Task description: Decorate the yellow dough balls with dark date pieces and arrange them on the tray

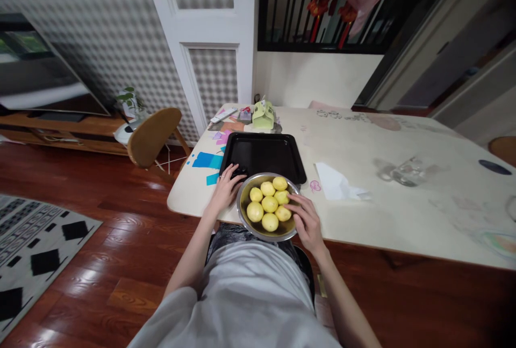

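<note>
A round metal bowl [244, 214] holding several yellow lemons [270, 203] sits at the near edge of the pale table [403, 197]. My right hand [307, 220] lies on the bowl's right rim, its fingers reaching in and touching the nearest lemon. My left hand [226, 188] is closed on the near left corner of a black baking tray [264, 156], which lies just behind the bowl. A ring shows on one finger of the left hand.
White crumpled paper [334, 182] lies right of the tray, a clear glass [405, 172] further right. Blue papers [207, 162], a remote [223, 115] and a green object [263, 113] sit at the far left corner. A wooden chair [153, 136] stands left of the table.
</note>
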The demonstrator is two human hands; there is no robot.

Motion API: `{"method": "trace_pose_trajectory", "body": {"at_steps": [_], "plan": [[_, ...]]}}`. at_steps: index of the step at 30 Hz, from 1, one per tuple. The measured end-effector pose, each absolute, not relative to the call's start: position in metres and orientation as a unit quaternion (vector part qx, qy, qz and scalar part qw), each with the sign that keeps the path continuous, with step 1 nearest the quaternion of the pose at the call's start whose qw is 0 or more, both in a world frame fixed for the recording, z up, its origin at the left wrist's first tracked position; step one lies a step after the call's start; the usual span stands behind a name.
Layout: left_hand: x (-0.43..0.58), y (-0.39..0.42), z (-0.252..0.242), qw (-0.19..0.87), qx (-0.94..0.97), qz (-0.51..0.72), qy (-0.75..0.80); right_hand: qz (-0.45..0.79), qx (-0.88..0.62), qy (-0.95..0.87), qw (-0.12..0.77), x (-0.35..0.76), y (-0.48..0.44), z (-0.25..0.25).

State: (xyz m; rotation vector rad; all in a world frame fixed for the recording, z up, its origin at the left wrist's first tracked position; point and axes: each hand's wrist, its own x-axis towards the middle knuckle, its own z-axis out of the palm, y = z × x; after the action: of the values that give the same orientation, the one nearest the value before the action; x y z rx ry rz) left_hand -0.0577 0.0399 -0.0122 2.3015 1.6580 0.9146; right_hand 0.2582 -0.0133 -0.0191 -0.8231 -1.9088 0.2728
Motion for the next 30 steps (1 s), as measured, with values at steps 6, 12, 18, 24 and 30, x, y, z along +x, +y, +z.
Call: {"method": "trace_pose_trajectory", "body": {"at_steps": [6, 12, 18, 24, 30], "plan": [[-0.0576, 0.0399, -0.0123, 0.078, 0.771, 0.309, 0.551, 0.114, -0.338, -0.791, 0.498, 0.2584, -0.0134, -0.0188], [-0.0581, 0.0398, -0.0124, 0.079, 0.773, 0.309, 0.548, 0.114, -0.334, -0.791, 0.500, 0.2587, -0.0130, -0.0187], [-0.0583, 0.0407, -0.0140, 0.077, 0.772, 0.311, 0.549, 0.116, -0.337, -0.789, 0.501, 0.2583, -0.0133, -0.0181], [-0.0575, 0.0400, -0.0124, 0.076, 0.771, 0.306, 0.553, 0.112, -0.329, -0.792, 0.501, 0.2584, -0.0127, -0.0179], [-0.0578, 0.0391, -0.0106, 0.075, 0.772, 0.298, 0.556, 0.114, -0.335, -0.789, 0.502, 0.2581, -0.0126, -0.0190]]}}
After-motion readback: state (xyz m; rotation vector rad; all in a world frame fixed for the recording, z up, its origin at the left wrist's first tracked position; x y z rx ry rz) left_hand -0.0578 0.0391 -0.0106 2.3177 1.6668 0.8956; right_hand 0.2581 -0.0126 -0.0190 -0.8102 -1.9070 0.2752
